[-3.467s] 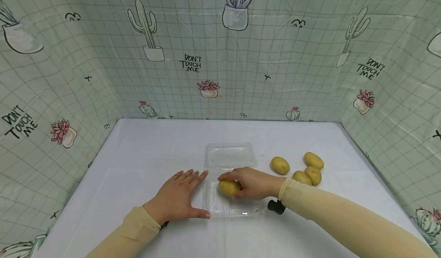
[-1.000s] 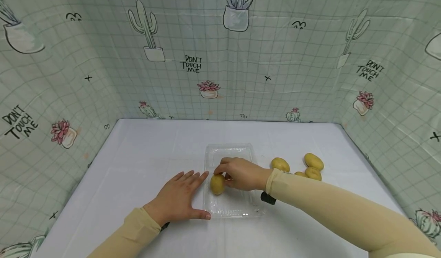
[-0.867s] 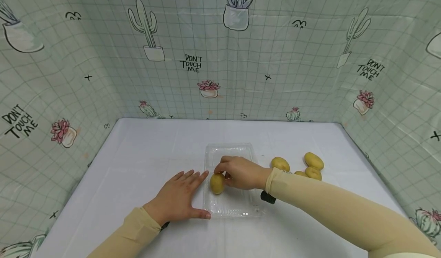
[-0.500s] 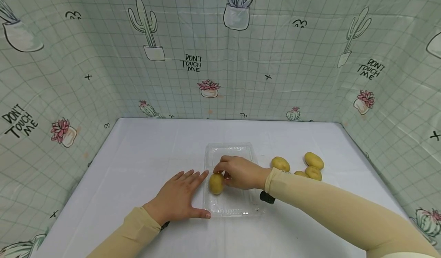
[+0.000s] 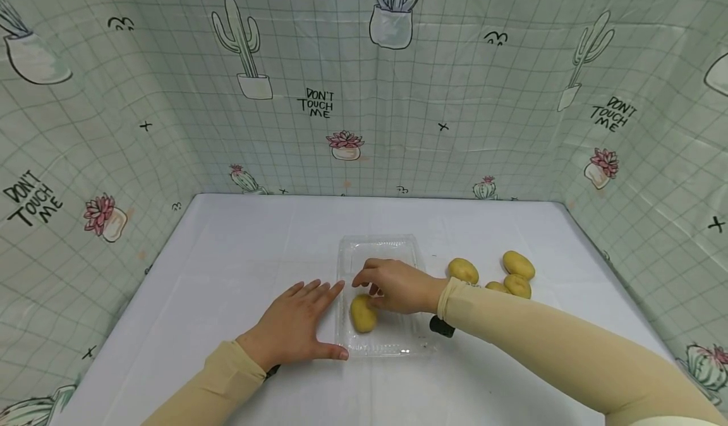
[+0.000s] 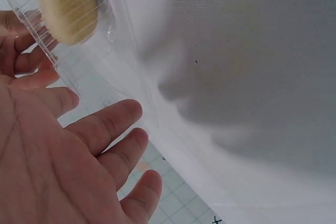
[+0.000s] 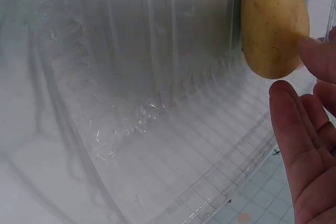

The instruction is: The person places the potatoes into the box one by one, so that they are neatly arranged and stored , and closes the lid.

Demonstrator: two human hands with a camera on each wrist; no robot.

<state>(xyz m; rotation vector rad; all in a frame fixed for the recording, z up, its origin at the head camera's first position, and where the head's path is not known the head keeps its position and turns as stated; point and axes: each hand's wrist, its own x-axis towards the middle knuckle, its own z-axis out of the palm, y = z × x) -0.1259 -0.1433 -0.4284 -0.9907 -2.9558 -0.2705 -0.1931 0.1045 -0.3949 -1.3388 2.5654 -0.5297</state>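
A yellow potato (image 5: pixel 364 315) lies in the left part of the near half of a clear plastic clamshell box (image 5: pixel 398 344), which stands unfolded on the table. Close behind it is my right hand (image 5: pixel 398 286); its fingers are spread off the potato (image 7: pixel 275 24) in the right wrist view. The thumb is at the potato's side, and whether it touches I cannot tell. My left hand (image 5: pixel 292 325) is laid beside the box's left edge, fingers extended, with index finger and thumb at the rim. In the left wrist view the potato (image 6: pixel 71 11) shows through the box wall.
Right of the box lie more potatoes: one by itself (image 5: pixel 463 270), then a group with a far potato (image 5: pixel 518 264), a middle potato (image 5: pixel 517 286) and one partly behind my sleeve (image 5: pixel 497 286). A white cloth covers the table (image 5: pixel 256 236); a patterned curtain (image 5: pixel 284 148) surrounds it.
My right hand carried the potato to the left side of the box, then let it go; it has dropped slightly toward the near edge. My left hand has stayed in place.
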